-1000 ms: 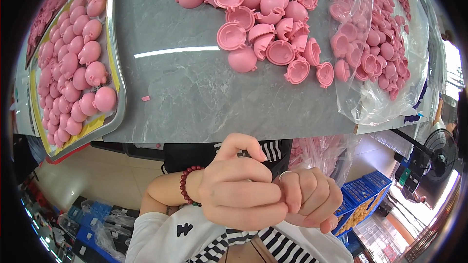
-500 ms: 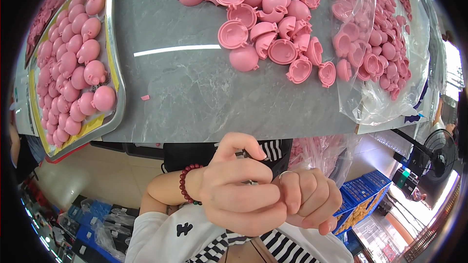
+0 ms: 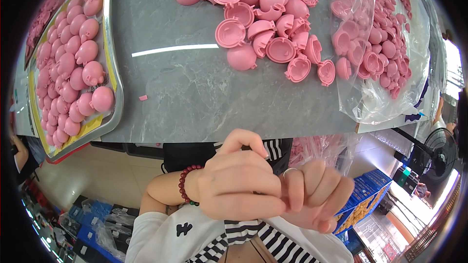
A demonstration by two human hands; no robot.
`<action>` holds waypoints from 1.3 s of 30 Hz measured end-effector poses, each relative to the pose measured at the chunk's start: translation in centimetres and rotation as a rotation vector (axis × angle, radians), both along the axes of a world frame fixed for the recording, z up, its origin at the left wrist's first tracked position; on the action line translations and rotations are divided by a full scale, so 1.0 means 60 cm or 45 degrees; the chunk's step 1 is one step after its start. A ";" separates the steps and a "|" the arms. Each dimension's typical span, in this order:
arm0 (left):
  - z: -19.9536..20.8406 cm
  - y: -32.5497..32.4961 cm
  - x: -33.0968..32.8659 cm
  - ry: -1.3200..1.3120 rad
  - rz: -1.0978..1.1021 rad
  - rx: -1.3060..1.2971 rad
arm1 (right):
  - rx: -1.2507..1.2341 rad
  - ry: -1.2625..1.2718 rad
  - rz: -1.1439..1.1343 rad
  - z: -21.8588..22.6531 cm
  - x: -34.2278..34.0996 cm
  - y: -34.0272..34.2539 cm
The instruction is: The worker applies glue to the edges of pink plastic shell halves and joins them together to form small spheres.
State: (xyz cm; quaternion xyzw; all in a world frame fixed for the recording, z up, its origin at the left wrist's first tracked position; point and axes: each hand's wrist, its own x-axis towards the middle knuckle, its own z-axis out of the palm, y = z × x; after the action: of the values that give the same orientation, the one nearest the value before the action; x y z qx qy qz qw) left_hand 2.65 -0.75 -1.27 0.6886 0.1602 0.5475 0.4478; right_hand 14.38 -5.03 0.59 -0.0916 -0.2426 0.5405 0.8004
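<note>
My left hand (image 3: pixel 241 185), with a dark red bead bracelet at the wrist, is held up in front of my chest, past the table's near edge. Its fingers are curled over with their backs upward. Touching its fingertips, my right hand (image 3: pixel 317 195) is curled too, with a ring on one finger. Whatever the fingers may pinch is hidden behind them. Beyond them on the table lies a loose pile of pink hollow plastic half-shells (image 3: pixel 281 50) and round pieces. The closest round pink ball (image 3: pixel 242 57) sits at that pile's near left.
A metal tray (image 3: pixel 117 112) with rows of pink balls (image 3: pixel 102 99) stands at the left. At the right, a clear plastic bag (image 3: pixel 358 102) spills more pink shells. A small pink scrap (image 3: pixel 143 98) lies on the grey table (image 3: pixel 185 102). A black fan (image 3: pixel 436 153) stands far right.
My right hand has shifted slightly to the right, its outer fingers loosening outward. The left hand's fingers have drawn closer together. The table view has slid a little to the left.
</note>
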 end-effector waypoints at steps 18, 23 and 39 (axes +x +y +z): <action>0.001 -0.005 0.017 -0.259 -0.180 -0.502 | -0.074 0.112 0.203 -0.001 0.008 0.016; 0.000 -0.006 0.021 -0.292 -0.176 -0.485 | -0.071 0.190 0.262 -0.002 0.011 0.018; -0.003 -0.013 0.029 -0.203 0.117 -0.088 | -0.161 0.078 0.286 0.001 0.016 0.010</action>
State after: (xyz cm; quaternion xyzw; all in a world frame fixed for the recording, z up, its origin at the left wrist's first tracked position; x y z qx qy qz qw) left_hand 4.38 -1.53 -1.43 0.6189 0.1742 0.6146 0.4570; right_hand 15.34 -4.46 0.64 -0.0977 -0.1922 0.6435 0.7345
